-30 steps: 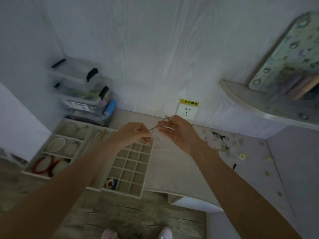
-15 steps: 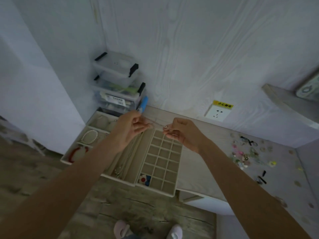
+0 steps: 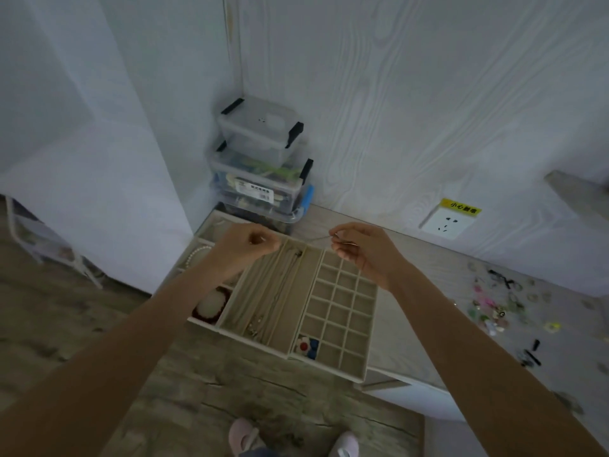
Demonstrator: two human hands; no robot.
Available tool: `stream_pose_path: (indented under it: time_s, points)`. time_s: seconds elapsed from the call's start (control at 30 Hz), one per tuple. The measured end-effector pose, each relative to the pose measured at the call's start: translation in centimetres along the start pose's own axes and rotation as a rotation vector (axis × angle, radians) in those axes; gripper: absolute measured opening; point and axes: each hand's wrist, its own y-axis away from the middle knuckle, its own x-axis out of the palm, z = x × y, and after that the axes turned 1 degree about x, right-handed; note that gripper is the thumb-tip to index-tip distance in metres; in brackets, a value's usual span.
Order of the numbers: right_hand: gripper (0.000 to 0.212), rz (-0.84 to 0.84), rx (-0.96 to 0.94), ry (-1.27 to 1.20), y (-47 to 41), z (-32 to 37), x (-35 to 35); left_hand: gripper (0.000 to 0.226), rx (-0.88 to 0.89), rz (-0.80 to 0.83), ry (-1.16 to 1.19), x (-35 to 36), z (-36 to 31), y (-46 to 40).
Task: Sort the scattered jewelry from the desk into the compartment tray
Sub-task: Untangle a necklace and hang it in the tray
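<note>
My left hand (image 3: 247, 243) and my right hand (image 3: 359, 250) hover above the far end of the beige compartment tray (image 3: 298, 328). Each pinches one end of a thin silvery chain (image 3: 318, 239), which is stretched between them over the tray's long slots. Necklaces lie in the long slots (image 3: 260, 319). A red bracelet (image 3: 211, 306) and a pearl strand (image 3: 197, 253) sit in the left compartments. A flower-shaped piece (image 3: 305, 347) fills one cell of the small grid. Scattered jewelry (image 3: 494, 305) lies on the desk at the right.
Stacked clear plastic boxes (image 3: 263, 169) stand in the corner behind the tray. A wall socket (image 3: 445, 224) with a yellow label is on the back wall. A shelf edge (image 3: 576, 189) juts out at the right. The tray overhangs the desk's front edge above the floor.
My hands have drawn apart, pulling the chain out longer, and both have shifted left over the tray's long slots. The view has swung left toward the tray.
</note>
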Motion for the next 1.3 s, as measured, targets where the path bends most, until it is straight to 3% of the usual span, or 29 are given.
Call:
stream_pose_path:
  time_s: [0.13, 0.37, 0.67, 0.8, 1.0, 1.3]
  points:
    - [0.011, -0.082, -0.011, 0.137, -0.9, -0.9, -0.2, 0.009, 0.041, -0.026, -0.17, -0.6, 1.0, 0.4]
    - [0.019, -0.105, -0.039, 0.419, -1.6, -2.4, -0.1, 0.023, -0.121, -0.263, -0.219, -1.2, 1.9, 0.7]
    - [0.021, -0.088, 0.035, 0.417, -2.1, -4.4, -0.3, 0.011, -0.207, -0.298, -0.013, -1.0, 2.4, 1.8]
    - [0.023, -0.062, 0.064, 0.566, -2.2, -5.0, 0.5, 0.014, -0.218, -0.359, 0.111, -0.5, 2.2, 1.9]
    - [0.018, 0.075, 0.094, 0.586, -1.2, -6.5, 2.1, 0.016, -0.201, -0.22, 0.359, 0.6, 1.8, 2.5]
    - [0.017, 0.117, 0.085, 0.712, -0.1, -9.6, 4.0, 0.016, -0.083, -0.026, 0.121, 2.0, 2.3, 3.0]
